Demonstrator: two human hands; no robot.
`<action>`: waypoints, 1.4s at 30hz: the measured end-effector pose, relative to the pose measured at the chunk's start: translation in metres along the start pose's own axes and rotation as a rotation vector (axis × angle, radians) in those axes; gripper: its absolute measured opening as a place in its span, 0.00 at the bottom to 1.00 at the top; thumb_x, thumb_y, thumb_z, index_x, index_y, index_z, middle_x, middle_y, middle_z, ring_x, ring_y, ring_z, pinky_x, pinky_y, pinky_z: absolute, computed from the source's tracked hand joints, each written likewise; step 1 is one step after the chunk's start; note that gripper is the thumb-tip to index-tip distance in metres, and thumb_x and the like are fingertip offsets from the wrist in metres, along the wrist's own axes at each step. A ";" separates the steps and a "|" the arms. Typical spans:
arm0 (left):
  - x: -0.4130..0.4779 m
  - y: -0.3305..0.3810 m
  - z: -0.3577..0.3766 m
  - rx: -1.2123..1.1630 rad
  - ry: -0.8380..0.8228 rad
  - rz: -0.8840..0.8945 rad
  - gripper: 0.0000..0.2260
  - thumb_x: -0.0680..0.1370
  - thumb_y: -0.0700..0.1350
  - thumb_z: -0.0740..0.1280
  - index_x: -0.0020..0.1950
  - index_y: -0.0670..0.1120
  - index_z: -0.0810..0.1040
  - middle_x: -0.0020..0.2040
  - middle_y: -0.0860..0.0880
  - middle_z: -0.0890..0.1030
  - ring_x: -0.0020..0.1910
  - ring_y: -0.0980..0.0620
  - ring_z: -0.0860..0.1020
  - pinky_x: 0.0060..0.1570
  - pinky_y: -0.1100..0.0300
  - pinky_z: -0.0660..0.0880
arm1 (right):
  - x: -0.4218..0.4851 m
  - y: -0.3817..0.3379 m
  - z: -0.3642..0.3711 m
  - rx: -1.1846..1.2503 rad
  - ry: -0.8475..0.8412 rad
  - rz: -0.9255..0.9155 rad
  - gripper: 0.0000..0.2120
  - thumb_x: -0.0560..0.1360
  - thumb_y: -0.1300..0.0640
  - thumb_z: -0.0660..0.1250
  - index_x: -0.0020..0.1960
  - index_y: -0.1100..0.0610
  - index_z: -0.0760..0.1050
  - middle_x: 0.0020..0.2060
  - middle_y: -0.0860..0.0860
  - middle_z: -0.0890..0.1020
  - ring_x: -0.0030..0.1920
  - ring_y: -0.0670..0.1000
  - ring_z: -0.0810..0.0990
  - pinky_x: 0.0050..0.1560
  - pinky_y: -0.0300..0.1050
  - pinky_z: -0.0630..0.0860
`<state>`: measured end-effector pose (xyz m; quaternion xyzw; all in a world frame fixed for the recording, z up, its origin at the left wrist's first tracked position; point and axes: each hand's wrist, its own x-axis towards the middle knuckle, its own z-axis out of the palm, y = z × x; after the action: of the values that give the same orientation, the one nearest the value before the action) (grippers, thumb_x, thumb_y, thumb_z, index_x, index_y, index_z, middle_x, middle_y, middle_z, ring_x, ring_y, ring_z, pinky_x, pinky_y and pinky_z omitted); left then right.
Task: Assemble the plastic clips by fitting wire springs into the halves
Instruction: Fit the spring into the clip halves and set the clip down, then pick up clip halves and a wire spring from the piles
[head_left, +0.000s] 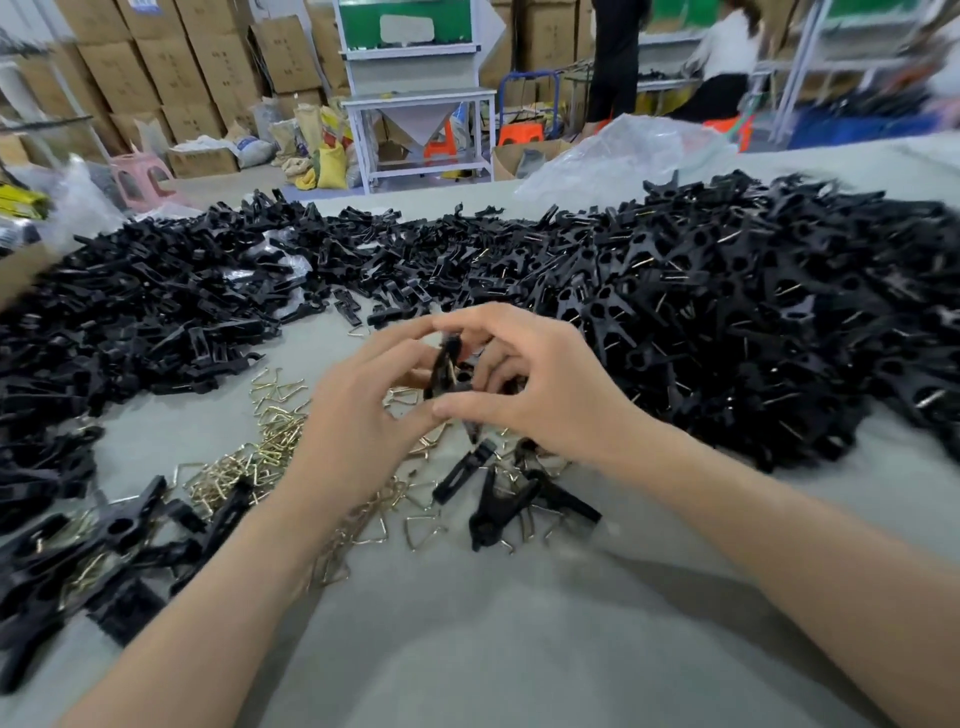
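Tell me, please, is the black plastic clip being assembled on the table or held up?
Held up: left hand and right hand pinch the black plastic clip above the grey table.

I can read no text anywhere in my head view. The stacked brown cardboard cartons (171, 67) along the back wall carry faint dark print, and one has a small blue label at the top edge, all too blurred to make out. The yellow woven sacks (331, 166) on the floor show coloured printing I cannot decipher. The pale rounded panel (408, 27) on the green board (358, 31) is too soft for letters.
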<state>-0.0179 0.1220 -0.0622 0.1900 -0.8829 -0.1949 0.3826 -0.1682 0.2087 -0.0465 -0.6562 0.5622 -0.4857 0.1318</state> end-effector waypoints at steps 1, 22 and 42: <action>0.000 0.001 0.000 0.021 -0.008 0.003 0.09 0.71 0.44 0.73 0.47 0.52 0.77 0.60 0.63 0.72 0.48 0.74 0.74 0.49 0.80 0.69 | 0.000 -0.004 -0.001 -0.055 0.014 -0.041 0.24 0.68 0.55 0.77 0.61 0.57 0.77 0.46 0.52 0.80 0.37 0.50 0.80 0.41 0.47 0.80; -0.001 -0.043 -0.022 0.424 -0.178 -0.589 0.04 0.76 0.45 0.70 0.46 0.53 0.77 0.51 0.52 0.80 0.44 0.53 0.73 0.44 0.59 0.68 | 0.082 0.037 -0.107 -0.977 0.361 0.350 0.17 0.74 0.52 0.67 0.61 0.57 0.75 0.61 0.62 0.74 0.66 0.63 0.66 0.64 0.57 0.65; -0.006 -0.068 -0.034 0.283 0.224 -0.731 0.14 0.75 0.34 0.61 0.54 0.48 0.80 0.51 0.49 0.82 0.52 0.49 0.78 0.47 0.65 0.67 | 0.212 0.040 0.189 -0.519 -0.414 0.050 0.19 0.78 0.59 0.63 0.68 0.52 0.68 0.61 0.57 0.72 0.56 0.57 0.73 0.52 0.48 0.70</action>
<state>0.0241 0.0597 -0.0773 0.5622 -0.7283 -0.1726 0.3518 -0.0658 -0.0584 -0.0650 -0.7386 0.6446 -0.1790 0.0835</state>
